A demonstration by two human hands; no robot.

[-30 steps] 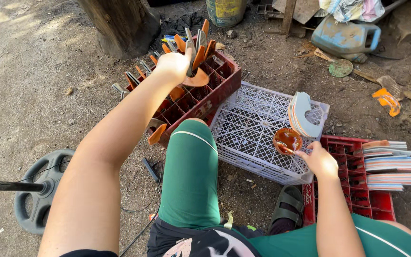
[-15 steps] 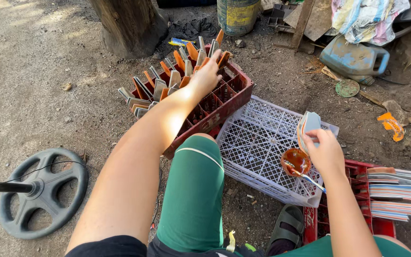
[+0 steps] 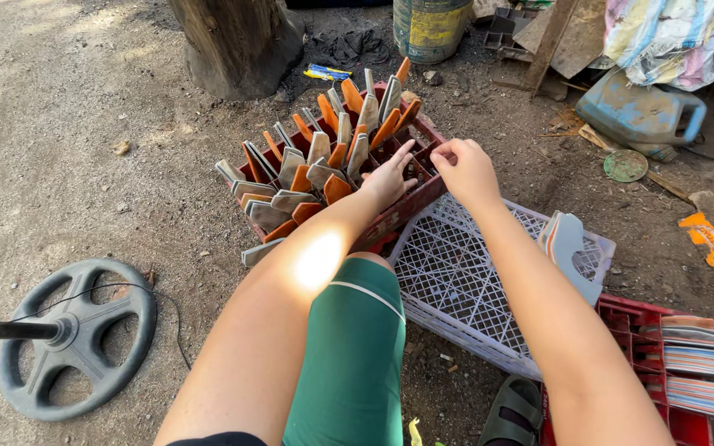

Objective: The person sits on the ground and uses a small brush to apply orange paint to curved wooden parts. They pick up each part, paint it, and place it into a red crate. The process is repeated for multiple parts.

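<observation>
A: Where are your hands rn?

B: Both are over the red crate (image 3: pixel 423 202), at its near right corner. Your left hand (image 3: pixel 388 176) lies flat w/ fingers spread, resting on the crate's slots right by the upright pieces (image 3: pixel 324 161). It holds nothing.

A: And the right?

B: Your right hand (image 3: pixel 466 168) is curled into a loose fist just above the crate's edge. Fingers point down into a slot. I can't tell if sth small is pinched in there.

A: What's in the crate?

B: Lots of flat orange and grey pieces, standing tilted in the slots, row after row.

A: What else is near you?

B: A white mesh basket (image 3: pixel 464 281) sits under your right arm, touching the red crate. A pale cut piece (image 3: pixel 570 248) leans on its far rim. A second red crate (image 3: pixel 654 363) is by your right side, w/ a stack of flat sheets (image 3: pixel 708 363) on it. Your green-clad knee (image 3: pixel 357 330) is between your arms. A dark wheel (image 3: pixel 72 343) lies on the dirt at your left.
</observation>
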